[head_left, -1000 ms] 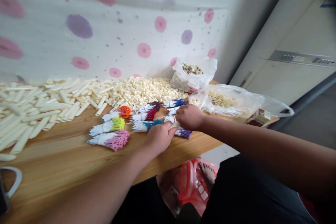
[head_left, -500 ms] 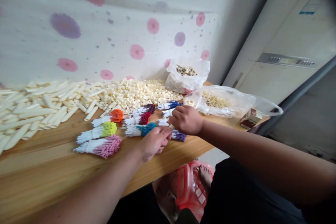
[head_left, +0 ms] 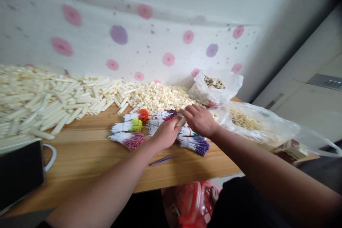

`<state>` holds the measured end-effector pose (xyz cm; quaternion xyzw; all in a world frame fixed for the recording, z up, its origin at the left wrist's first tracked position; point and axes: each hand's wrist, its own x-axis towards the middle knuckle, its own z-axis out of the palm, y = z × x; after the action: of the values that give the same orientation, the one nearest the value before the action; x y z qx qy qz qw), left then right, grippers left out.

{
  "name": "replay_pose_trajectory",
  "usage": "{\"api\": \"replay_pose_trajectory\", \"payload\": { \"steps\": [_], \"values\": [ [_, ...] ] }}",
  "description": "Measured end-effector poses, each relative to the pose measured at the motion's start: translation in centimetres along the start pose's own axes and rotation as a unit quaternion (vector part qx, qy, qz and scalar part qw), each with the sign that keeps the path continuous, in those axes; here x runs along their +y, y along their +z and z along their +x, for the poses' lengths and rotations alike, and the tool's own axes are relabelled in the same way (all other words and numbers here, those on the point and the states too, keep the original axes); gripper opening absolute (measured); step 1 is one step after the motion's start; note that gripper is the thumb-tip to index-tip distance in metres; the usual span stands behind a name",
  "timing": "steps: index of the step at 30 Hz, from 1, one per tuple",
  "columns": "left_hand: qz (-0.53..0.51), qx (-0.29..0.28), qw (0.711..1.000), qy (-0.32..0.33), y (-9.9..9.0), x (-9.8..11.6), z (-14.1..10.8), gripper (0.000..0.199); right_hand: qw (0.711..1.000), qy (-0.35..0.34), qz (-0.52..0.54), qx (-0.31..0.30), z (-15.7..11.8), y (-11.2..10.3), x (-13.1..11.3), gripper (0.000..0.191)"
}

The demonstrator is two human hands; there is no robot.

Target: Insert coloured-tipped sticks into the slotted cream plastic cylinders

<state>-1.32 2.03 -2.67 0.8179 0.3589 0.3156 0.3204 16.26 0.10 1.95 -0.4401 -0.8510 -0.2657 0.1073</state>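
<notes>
My left hand is closed around a cream plastic pen barrel, its end showing past the thumb. My right hand is closed too, its curled fingers at the far end of that barrel; the fingertips are partly hidden. Around both hands lie banded bundles of thin white pen refills with coloured tips. The purple bundle is below my right hand, while the pink, yellow and orange bundles are left of my left hand. A few loose thin refills lie nearer the table's edge.
Long cream barrels cover the table's back left, beside a heap of short cream parts. Two plastic bags of small parts, one upright and one flat, are at right near a small box. A dark-screened device is at left.
The view has swung left, bringing the dark-screened device into sight. Both hands stay together at the barrel, and the loose refills near the edge now show.
</notes>
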Motion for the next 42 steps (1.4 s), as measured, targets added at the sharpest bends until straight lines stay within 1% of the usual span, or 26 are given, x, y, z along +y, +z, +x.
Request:
{"api": "replay_pose_trajectory", "payload": {
  "steps": [2, 3, 4, 5, 7, 9, 11, 14, 17, 21, 24, 28, 30, 32, 34, 35, 36, 37, 38, 39, 40, 41, 42],
  "values": [
    [0.003, 0.061, 0.998, -0.019, -2.7, -1.2, 0.5, 0.042, 0.995, 0.066, 0.063, 0.039, 2.0, 0.2, 0.3, 0.038],
    [0.012, 0.097, 0.995, -0.034, -4.2, -2.0, 0.6, 0.044, 0.990, 0.093, 0.095, 0.037, 3.1, 0.6, 0.3, 0.039],
    [0.024, 0.134, 0.989, -0.056, -5.8, -3.0, 0.7, 0.044, 0.986, 0.109, 0.122, 0.021, 4.3, 1.1, 0.2, 0.036],
    [0.038, 0.171, 0.981, -0.083, -7.4, -4.1, 0.7, 0.043, 0.984, 0.109, 0.144, -0.007, 5.6, 1.9, -0.1, 0.030],
    [0.092, 0.232, 0.959, -0.131, -10.0, -6.4, 0.5, 0.038, 0.980, 0.079, 0.170, -0.064, 8.3, 3.7, -1.3, 0.024],
    [0.164, 0.249, 0.938, -0.177, -11.8, -8.5, 0.2, 0.035, 0.978, 0.048, 0.180, -0.092, 10.8, 5.7, -3.1, 0.023],
    [0.213, 0.243, 0.923, -0.208, -12.6, -10.2, 0.2, 0.033, 0.977, 0.038, 0.180, -0.111, 13.0, 7.4, -4.9, 0.023],
    [0.241, 0.228, 0.914, -0.232, -12.5, -11.8, 0.3, 0.027, 0.975, 0.035, 0.167, -0.143, 15.7, 9.3, -6.8, 0.021],
    [0.261, 0.197, 0.912, -0.246, -12.0, -12.5, 0.4, 0.022, 0.971, 0.024, 0.148, -0.187, 17.4, 10.2, -7.6, 0.021],
    [0.283, 0.159, 0.911, -0.256, -11.8, -12.8, 0.3, 0.019, 0.964, 0.013, 0.122, -0.237, 18.3, 10.5, -8.0, 0.026],
    [0.291, 0.145, 0.906, -0.271, -11.8, -12.7, 0.2, 0.019, 0.966, 0.011, 0.103, -0.237, 18.3, 10.3, -8.5, 0.026],
    [0.286, 0.140, 0.906, -0.279, -11.9, -12.7, 0.2, 0.021, 0.976, 0.010, 0.091, -0.197, 17.5, 9.6, -8.3, 0.018],
    [0.278, 0.144, 0.909, -0.277, -12.1, -12.6, 0.2, 0.020, 0.980, 0.024, 0.087, -0.175, 16.6, 8.9, -7.3, 0.017],
    [0.266, 0.154, 0.913, -0.268, -12.1, -12.0, 0.1, 0.017, 0.983, 0.048, 0.086, -0.153, 15.0, 8.0, -5.9, 0.018],
    [0.259, 0.167, 0.918, -0.251, -12.0, -10.8, -0.1, 0.013, 0.984, 0.074, 0.093, -0.129, 12.8, 6.6, -4.3, 0.017],
    [0.242, 0.172, 0.926, -0.234, -11.7, -10.0, -0.2, 0.014, 0.984, 0.084, 0.100, -0.118, 11.5, 5.9, -3.7, 0.019],
    [0.206, 0.175, 0.939, -0.214, -11.3, -9.0, -0.3, 0.018, 0.984, 0.089, 0.113, -0.104, 10.1, 5.1, -3.2, 0.020],
    [0.149, 0.167, 0.956, -0.188, -10.8, -8.0, -0.5, 0.023, 0.983, 0.091, 0.135, -0.086, 8.6, 4.5, -2.8, 0.020],
    [0.014, 0.151, 0.977, -0.150, -10.2, -7.0, -0.8, 0.027, 0.978, 0.087, 0.178, -0.056, 7.2, 3.8, -2.6, 0.020],
    [-0.128, 0.121, 0.977, -0.119, -9.6, -6.0, -1.0, 0.031, 0.967, 0.085, 0.239, -0.011, 5.9, 3.4, -2.4, 0.018],
    [-0.252, 0.073, 0.960, -0.095, -9.0, -5.2, -1.3, 0.034, 0.951, 0.086, 0.294, 0.033, 4.7, 3.0, -2.4, 0.016],
    [-0.349, 0.039, 0.933, -0.079, -8.3, -4.5, -1.5, 0.034, 0.933, 0.090, 0.340, 0.074, 3.8, 2.9, -2.3, 0.015],
    [-0.415, 0.016, 0.907, -0.069, -7.8, -4.0, -1.7, 0.035, 0.917, 0.095, 0.373, 0.106, 2.9, 2.8, -2.1, 0.013]
  ]
}}
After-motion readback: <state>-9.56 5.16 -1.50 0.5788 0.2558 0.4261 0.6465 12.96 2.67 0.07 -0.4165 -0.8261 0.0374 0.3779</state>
